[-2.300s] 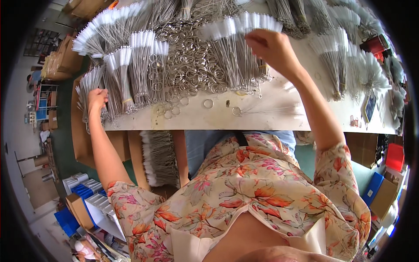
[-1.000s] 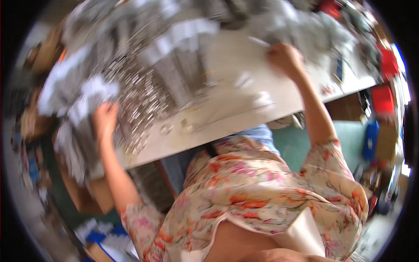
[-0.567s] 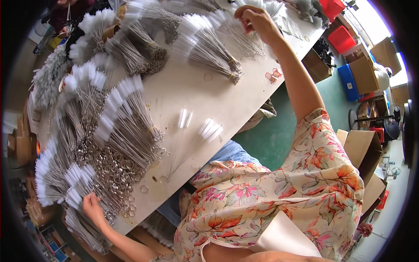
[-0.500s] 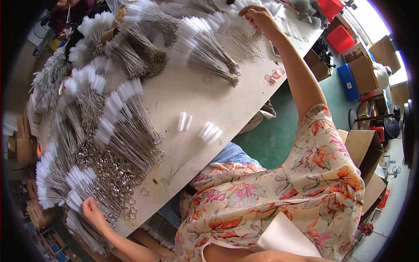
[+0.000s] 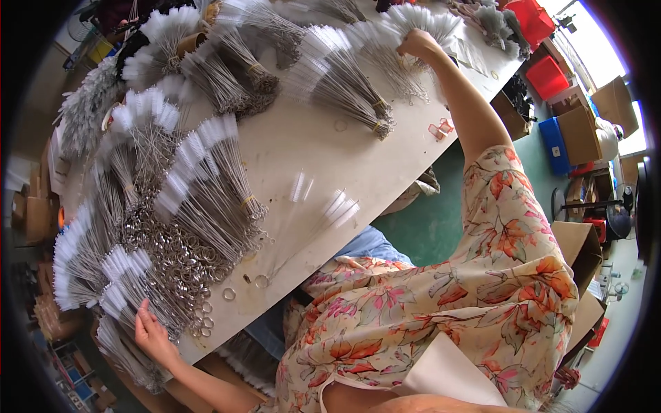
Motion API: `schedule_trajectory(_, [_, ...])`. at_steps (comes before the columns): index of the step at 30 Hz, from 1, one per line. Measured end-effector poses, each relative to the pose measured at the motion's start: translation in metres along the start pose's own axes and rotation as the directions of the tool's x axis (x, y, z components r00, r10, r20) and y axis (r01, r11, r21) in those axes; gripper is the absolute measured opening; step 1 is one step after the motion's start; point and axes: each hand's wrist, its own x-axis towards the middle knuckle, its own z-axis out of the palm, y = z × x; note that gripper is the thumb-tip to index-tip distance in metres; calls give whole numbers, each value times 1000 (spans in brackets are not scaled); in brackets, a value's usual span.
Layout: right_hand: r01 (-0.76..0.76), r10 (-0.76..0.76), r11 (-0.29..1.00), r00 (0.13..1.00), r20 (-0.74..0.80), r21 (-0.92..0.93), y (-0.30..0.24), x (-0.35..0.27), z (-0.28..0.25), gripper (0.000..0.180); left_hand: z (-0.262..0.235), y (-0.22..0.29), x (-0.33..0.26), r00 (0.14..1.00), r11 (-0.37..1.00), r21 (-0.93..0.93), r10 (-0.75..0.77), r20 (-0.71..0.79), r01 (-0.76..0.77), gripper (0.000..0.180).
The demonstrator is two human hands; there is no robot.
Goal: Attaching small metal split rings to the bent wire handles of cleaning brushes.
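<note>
B/c R hand (image 5: 401, 51) had just curled in by far brush bundle (image 5: 385, 62), both hands were at bundles: L hand (image 5: 155, 337) by near brush bundle (image 5: 125, 272), tabletop (image 5: 279, 141) L end; couldn't tell if either gripped.

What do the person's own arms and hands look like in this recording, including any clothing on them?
The left hand and right hand are bare, with no glove or watch visible. The loose right sleeve is cream with an orange, pink and grey floral print, and ends near the elbow, leaving the forearm uncovered.
</note>
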Motion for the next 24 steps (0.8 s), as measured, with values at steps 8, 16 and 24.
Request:
schedule_trajectory(8, [732, -242, 352, 673, -699, 583, -91, -143, -94, 28, 47, 63, 2, 885, 901, -158, 342, -314, -405, 31])
schedule_trajectory(16, [30, -739, -514, 492, -460, 857, -249, -299, -36, 21, 145, 91, -30, 681, 658, -271, 733, 17, -702, 22])
schedule_trajectory(24, [149, -805, -445, 366, -467, 883, -254, -373, -10, 32, 136, 81, -39, 759, 642, -440, 632, -160, -627, 9])
